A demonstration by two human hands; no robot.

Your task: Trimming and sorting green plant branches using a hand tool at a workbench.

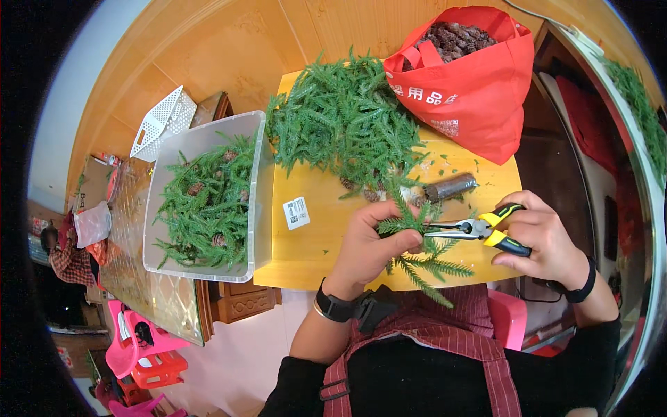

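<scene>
My left hand [372, 243] pinches a green artificial pine sprig [438, 267] whose needled branches hang down past the table edge. In my right hand [545, 233] are long-nose pliers [475, 228] with yellow and black handles. Their jaws reach to the sprig beside my left thumb; whether they grip its stem or a wire there, I cannot tell. Just beyond my hands lie a dark brown cylinder [451, 187] and a few pine cones [373, 194], partly hidden by the sprig. A large heap of loose green sprigs [340, 115] covers the far part of the yellow table [313, 257].
A red cloth bag [479, 104] full of pine cones [455, 42] stands at the far right. To the left, a translucent plastic bin [258, 194] holds sprigs with cones. A white label [297, 213] lies between. A white basket [163, 125] and pink stools [125, 340] are farther left.
</scene>
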